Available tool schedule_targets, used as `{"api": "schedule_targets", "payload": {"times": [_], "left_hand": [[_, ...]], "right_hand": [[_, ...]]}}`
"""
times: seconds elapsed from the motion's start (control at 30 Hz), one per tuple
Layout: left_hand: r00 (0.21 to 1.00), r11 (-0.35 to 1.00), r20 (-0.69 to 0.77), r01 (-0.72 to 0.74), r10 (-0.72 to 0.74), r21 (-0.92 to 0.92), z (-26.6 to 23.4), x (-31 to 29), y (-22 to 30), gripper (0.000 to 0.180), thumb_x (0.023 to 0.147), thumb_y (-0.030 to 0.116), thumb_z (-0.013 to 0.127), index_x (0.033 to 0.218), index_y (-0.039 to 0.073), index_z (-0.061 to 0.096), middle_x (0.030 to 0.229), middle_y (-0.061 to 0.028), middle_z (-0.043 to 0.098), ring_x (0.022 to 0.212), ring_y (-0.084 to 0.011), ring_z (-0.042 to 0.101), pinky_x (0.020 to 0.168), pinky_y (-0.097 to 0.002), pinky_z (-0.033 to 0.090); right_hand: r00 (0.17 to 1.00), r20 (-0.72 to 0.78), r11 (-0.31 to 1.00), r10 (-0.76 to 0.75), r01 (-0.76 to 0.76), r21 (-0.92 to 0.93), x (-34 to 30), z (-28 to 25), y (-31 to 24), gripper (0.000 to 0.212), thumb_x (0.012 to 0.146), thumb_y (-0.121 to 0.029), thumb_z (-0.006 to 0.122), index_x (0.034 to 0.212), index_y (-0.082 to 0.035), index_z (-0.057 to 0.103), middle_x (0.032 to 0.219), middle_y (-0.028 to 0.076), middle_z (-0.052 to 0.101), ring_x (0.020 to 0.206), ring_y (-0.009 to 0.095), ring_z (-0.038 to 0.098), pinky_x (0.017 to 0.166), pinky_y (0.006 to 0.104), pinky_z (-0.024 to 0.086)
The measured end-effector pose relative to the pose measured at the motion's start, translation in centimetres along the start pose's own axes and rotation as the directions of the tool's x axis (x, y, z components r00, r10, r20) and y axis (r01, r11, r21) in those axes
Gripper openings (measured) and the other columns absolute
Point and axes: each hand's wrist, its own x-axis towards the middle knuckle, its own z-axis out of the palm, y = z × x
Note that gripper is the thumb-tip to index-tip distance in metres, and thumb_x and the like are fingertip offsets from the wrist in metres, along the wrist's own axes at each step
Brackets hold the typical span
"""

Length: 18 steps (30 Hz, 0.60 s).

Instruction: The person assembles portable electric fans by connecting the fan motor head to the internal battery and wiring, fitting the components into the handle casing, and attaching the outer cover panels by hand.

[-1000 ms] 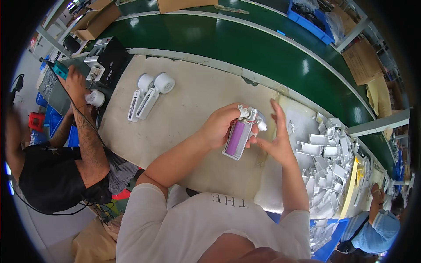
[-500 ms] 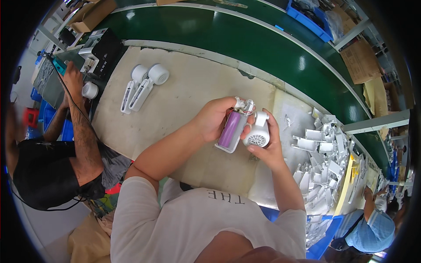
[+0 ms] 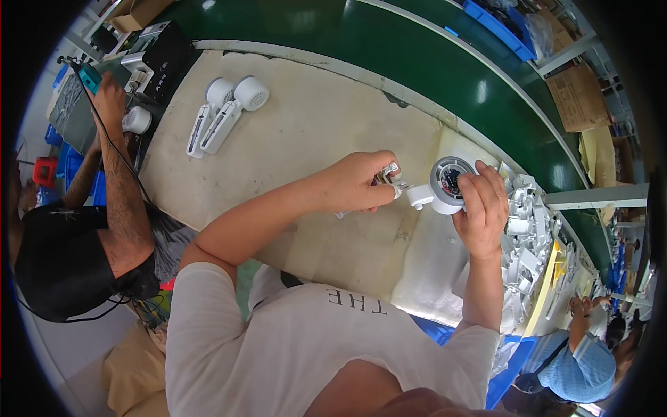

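My left hand [image 3: 356,183] is closed around a white handle housing [image 3: 390,171]; only its pale end shows past my fingers, and the rest is hidden. Just to the right, my right hand [image 3: 481,217] grips a round white fan head [image 3: 440,203] by its rim. The fan head's grey ring and dark inner opening face up, and its short white neck [image 3: 420,197] points toward the handle housing. Between neck and housing end there is little or no gap; I cannot tell whether they touch. Two white handheld fans [image 3: 233,124] lie side by side farther left on the table.
White plastic housing parts [image 3: 526,240] are heaped along the right side of the table [image 3: 306,125]. A co-worker's arm [image 3: 125,187] reaches toward a black machine [image 3: 163,66] at the left. A green strip [image 3: 292,28] borders the far edge; blue bin [image 3: 511,368] lower right.
The fan head has moved right, away from the handle housing, and turned to show its inner side. My left hand has rotated, hiding the purple cylinder in the housing.
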Motion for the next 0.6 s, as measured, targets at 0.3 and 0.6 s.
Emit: {"api": "schedule_targets", "payload": {"times": [0.3,0.6], "left_hand": [[0.980,0.937,-0.064,-0.158,0.186,0.312,0.2,-0.2,-0.4,0.025,0.072,0.012,0.056,0.093,0.000,0.048,0.064,-0.0086,0.056,0.055,-0.0131,0.055,0.050,-0.0273,0.042],[0.971,0.720,0.024,-0.193,0.238,0.666,1.1,0.7,-0.4,0.028,0.070,0.016,0.056,0.091,-0.001,0.048,0.073,-0.0187,0.059,0.065,-0.0327,0.058,0.059,-0.0388,0.045]], "right_hand": [[0.983,0.170,0.993,0.072,-0.086,0.076,1.3,-1.1,-1.0,0.059,0.055,0.004,0.068,0.111,-0.009,0.054,0.104,0.009,0.055,0.101,0.030,0.053,0.083,0.0374,0.048],[0.783,0.594,0.581,0.183,-0.574,0.577,2.7,-2.2,-0.3,0.057,0.069,-0.004,0.068,0.123,-0.010,0.049,0.116,0.014,0.047,0.102,0.029,0.051,0.085,0.0351,0.043]]}}
